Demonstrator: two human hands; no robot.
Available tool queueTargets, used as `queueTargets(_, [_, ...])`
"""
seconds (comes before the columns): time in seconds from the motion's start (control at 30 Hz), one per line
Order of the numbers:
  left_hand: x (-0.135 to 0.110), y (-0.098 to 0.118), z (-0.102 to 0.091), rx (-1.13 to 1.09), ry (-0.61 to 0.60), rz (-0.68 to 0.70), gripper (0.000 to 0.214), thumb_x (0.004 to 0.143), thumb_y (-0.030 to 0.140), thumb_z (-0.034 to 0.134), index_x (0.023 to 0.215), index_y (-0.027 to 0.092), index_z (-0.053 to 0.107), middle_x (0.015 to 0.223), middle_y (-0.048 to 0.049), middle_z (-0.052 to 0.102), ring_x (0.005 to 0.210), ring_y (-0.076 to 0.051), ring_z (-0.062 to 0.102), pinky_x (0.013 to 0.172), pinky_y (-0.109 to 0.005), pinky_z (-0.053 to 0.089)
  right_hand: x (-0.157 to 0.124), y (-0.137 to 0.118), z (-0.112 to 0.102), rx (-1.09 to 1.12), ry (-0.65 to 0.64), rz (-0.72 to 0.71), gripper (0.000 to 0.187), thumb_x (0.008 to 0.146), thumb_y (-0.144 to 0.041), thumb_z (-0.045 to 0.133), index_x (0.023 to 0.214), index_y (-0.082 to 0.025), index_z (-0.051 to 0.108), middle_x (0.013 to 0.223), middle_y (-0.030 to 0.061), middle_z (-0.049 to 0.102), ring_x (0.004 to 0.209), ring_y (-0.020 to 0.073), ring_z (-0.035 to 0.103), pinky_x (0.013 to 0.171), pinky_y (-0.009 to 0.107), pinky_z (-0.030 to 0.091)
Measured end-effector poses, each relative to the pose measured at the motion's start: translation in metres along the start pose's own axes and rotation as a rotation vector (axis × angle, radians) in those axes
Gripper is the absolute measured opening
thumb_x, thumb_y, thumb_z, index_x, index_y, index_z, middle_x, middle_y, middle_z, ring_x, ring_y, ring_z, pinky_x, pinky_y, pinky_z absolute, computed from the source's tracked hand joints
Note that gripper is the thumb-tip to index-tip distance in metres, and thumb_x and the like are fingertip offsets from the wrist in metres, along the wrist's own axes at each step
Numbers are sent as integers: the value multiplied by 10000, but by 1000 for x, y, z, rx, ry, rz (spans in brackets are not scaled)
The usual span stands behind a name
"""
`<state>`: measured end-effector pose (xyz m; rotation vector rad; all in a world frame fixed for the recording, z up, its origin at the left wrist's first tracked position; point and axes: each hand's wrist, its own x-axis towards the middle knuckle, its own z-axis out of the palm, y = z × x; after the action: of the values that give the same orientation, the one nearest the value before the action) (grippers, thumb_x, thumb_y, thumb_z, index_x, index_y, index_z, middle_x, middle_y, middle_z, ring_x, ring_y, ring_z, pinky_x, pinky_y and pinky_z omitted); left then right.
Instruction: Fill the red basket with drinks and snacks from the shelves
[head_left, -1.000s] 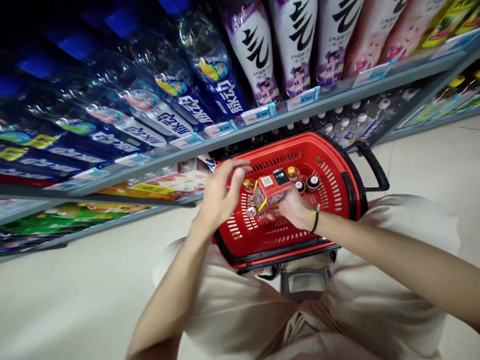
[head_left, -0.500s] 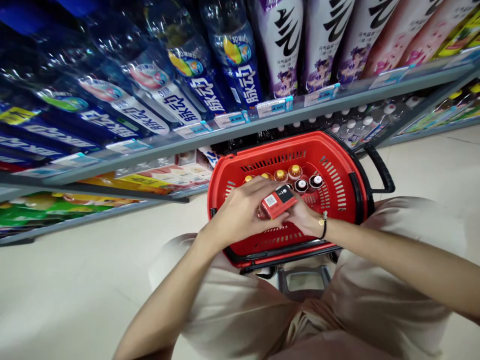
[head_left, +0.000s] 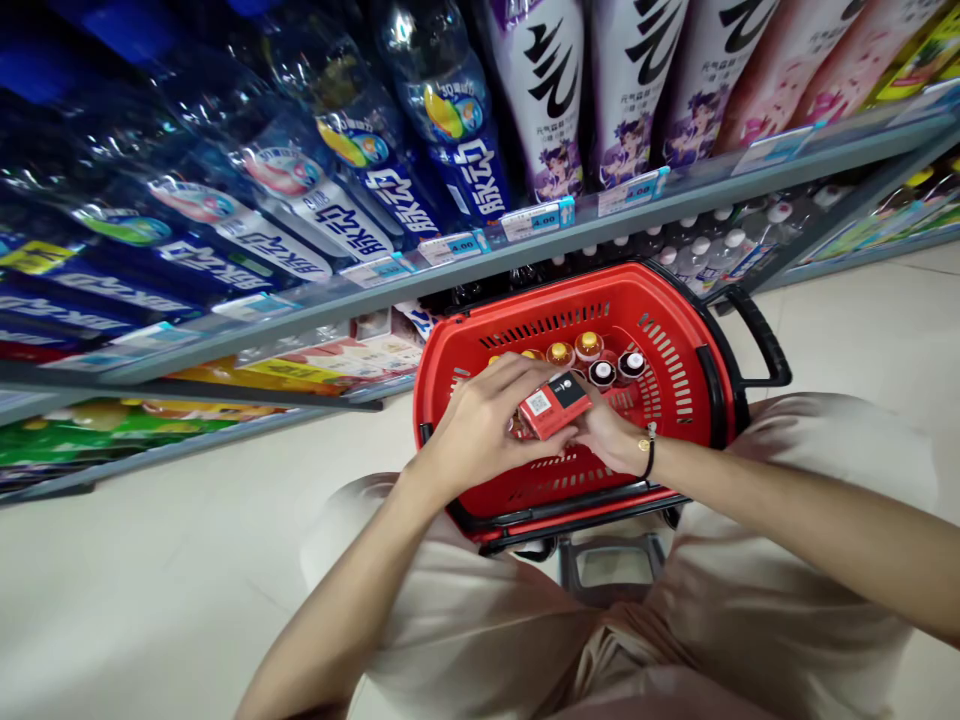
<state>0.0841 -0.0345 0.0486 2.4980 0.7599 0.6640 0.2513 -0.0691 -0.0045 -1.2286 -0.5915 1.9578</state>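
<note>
Closed onto the red carton [head_left: 553,405] with the left hand [head_left: 480,425] since a second ago. Held beneath the drinks shelf [head_left: 525,255], over the red basket [head_left: 697,330]. Clasped at both ends, curled over with the left hand, cupped by the right hand [head_left: 611,435]. Just above the capped bottles [head_left: 589,347].

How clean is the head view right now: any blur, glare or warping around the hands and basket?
Head view, centre: left hand, right hand and red carton over the red basket are sharp. Head view, bottom: the trousers smear. Head view, top: blue bottles fan outward from lens stretch, dark at the left, with glints on the plastic.
</note>
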Motion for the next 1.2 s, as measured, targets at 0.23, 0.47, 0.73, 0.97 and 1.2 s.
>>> queueTargets(0.23, [-1,-3,0,16,-24,27,526,850,290,836,1322,160,644,1252,-135,725,1145,-286,677,1027,-447,565,1,4,-1,24,-4,-21,316,970,-528,527,1057,-244,633,791,3,689,589,159,588,438,237,463])
queueTargets(0.47, [-1,0,-2,26,-49,43,516,869,272,800,1343,149,636,1257,-138,719,1177,-288,668,1037,-448,564,0,6,-2,5,-23,-71,472,859,-657,669,1105,-257,622,830,6,707,663,177,628,466,240,445])
queueTargets(0.73, [-1,-2,-1,19,-65,46,530,866,290,792,1363,174,648,1265,-141,722,1165,-299,670,1027,-473,564,0,7,-2,15,-12,-52,354,921,-575,632,1072,-255,640,804,13,697,689,179,627,496,233,445])
queueTargets(0.97, [-4,-8,-6,-224,164,-314,408,792,261,863,1176,178,756,1054,-69,795,915,-228,739,880,-348,593,0,4,2,-24,-94,17,469,1034,-616,337,1099,-245,616,833,33,686,577,174,605,411,254,458])
queueTargets(1.2, [0,-34,-14,-764,637,-771,397,707,495,922,826,158,750,779,-46,770,697,-189,718,663,-277,579,-6,-7,5,-16,-218,-75,410,858,-568,731,848,-170,635,651,11,607,516,119,526,409,207,406])
